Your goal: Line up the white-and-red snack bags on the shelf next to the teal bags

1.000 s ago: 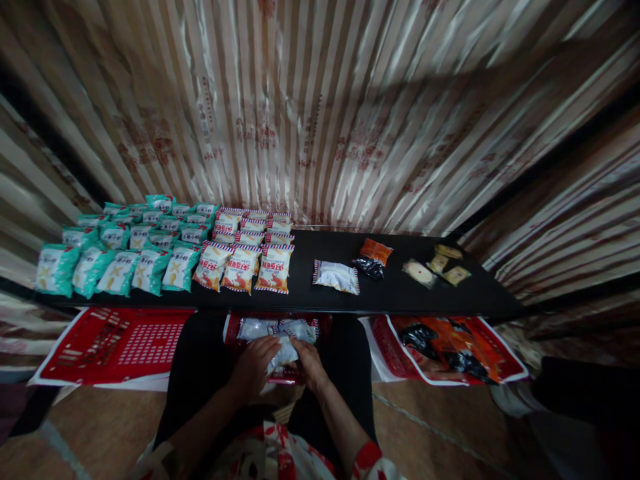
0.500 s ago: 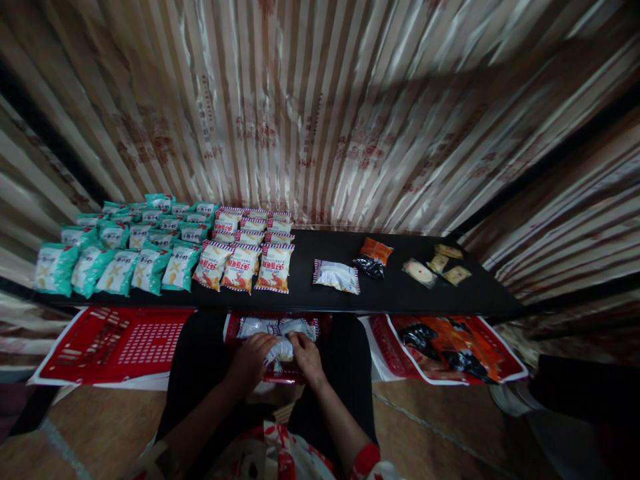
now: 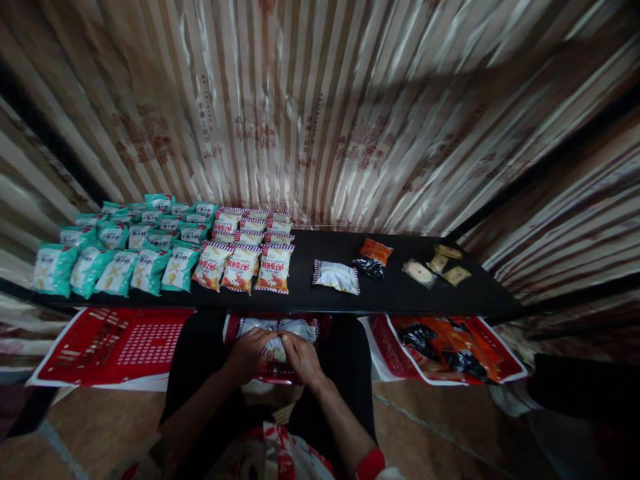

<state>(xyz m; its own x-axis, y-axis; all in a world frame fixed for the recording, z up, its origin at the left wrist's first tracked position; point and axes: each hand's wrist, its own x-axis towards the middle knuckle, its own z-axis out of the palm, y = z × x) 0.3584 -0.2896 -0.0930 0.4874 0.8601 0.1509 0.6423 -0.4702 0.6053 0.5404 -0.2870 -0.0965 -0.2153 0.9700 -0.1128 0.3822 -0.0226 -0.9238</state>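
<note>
Between my knees, my left hand (image 3: 253, 351) and my right hand (image 3: 301, 355) are both closed on one snack bag (image 3: 275, 349), whose pale side faces me. The fingers of both hands meet near its upper edge, and part of the bag is hidden beneath them. Under it is a red basket (image 3: 231, 329) with more pale snack bags (image 3: 303, 328) lying in it. On the black table just ahead, a single white snack bag with striped ends (image 3: 336, 277) lies flat, apart from the others.
Teal snack bags (image 3: 117, 272) stand in rows at the table's left, beside white-and-orange snack bags (image 3: 240, 268). To the right lie an orange-and-black packet (image 3: 373, 257), a round pale item in clear wrap (image 3: 419, 273) and small tan packets (image 3: 456, 275). Red baskets (image 3: 150, 343) flank my legs.
My hands have drawn closer together on the snack bag, the right one shifting left and the left one slightly up. The things on the table have stayed put.
</note>
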